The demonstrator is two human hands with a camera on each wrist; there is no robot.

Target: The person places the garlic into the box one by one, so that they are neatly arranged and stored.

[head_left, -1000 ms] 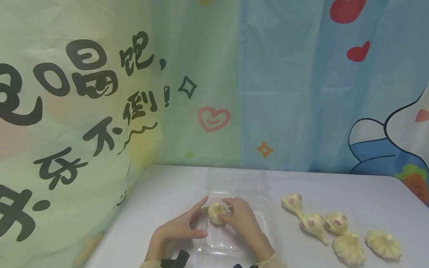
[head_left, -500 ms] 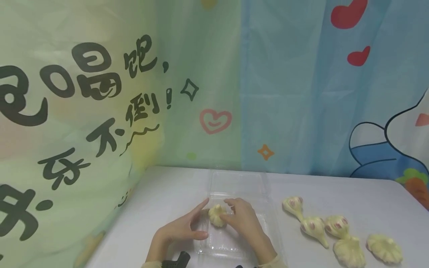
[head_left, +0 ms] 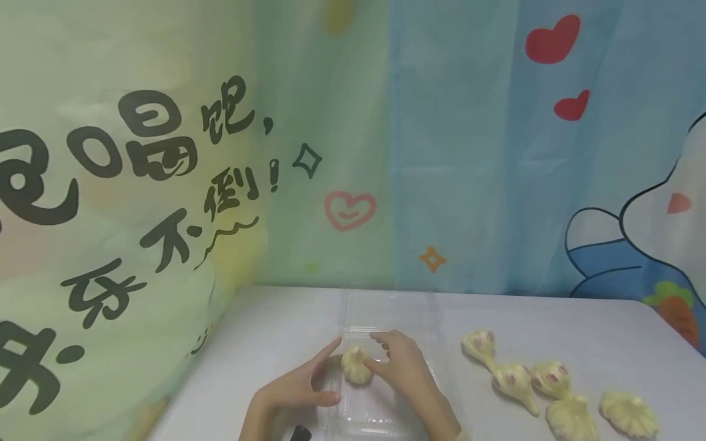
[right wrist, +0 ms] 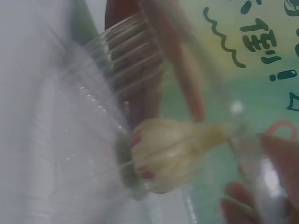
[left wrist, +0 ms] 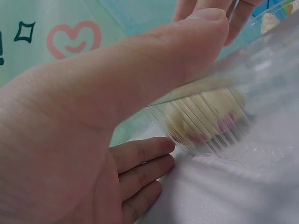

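A pale garlic bulb with pinkish patches sits in a clear plastic clamshell box, near its left wall. My left hand is spread at that wall. In the left wrist view its thumb lies over the rim, and its straight fingertips are right at the ribbed outside. From the right, my right hand reaches over the box, thumb tip at the bulb's edge in the head view. Through the clear plastic in the right wrist view, the garlic bulb shows apart from the right fingers.
To the right on the white table lie several more garlic bulbs, some touching one another. Behind the box, its raised clear lid extends toward the back edge. A printed curtain closes off the back and left.
The head view has tilted slightly upward. My right thumb and fingers have drawn back a little from the garlic bulb, which stays in place. The left hand has hardly moved.
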